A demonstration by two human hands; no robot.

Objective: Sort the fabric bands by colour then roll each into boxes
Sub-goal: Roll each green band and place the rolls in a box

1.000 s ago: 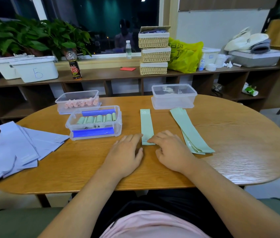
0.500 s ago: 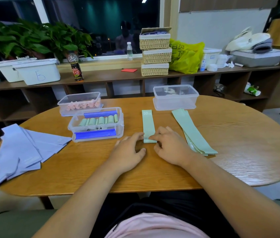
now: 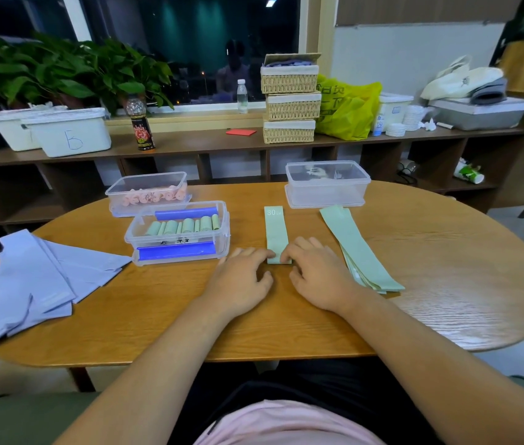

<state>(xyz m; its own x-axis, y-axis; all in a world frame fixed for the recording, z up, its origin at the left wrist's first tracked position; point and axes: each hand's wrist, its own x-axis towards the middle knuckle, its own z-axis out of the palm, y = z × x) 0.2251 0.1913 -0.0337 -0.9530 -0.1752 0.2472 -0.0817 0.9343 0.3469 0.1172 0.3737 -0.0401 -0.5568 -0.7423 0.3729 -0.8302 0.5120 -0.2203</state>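
Nearest, the worktop [image 3: 164, 319] curves along its front edge just ahead of the lap, and both forearms cross it. The left hand [image 3: 242, 281] and right hand [image 3: 318, 273] meet at the near end of the green band [image 3: 276, 231], which lies lengthwise away from the body with its "30" print at the far end. Each grip is closed on that end: the left's bent fingertips press the roll's left side, and the right's curl over its top. A second ago this end lay flat under the fingers. Now it is a small tight roll, and less flat band shows.

Just right of the right hand lies the stack of green bands [image 3: 361, 252], flat and angled. Past it, wood grain runs to the rounded right edge. Well to the left the lilac bands [image 3: 29, 284] fan out, their tips reaching the left front edge.

Just left of the left hand, an open clear box [image 3: 132, 242] holds a row of green rolls between blue bars. Directly behind it a second clear box [image 3: 116, 197] holds pink rolls. Beyond the band's far end sits a lidded clear box [image 3: 328, 191], whose contents I cannot tell.

Farthest back, a low shelf [image 3: 190, 142] carries white bins [image 3: 71, 133], a bottle [image 3: 141, 126], stacked wicker baskets [image 3: 289, 104] and a yellow bag [image 3: 347, 107]
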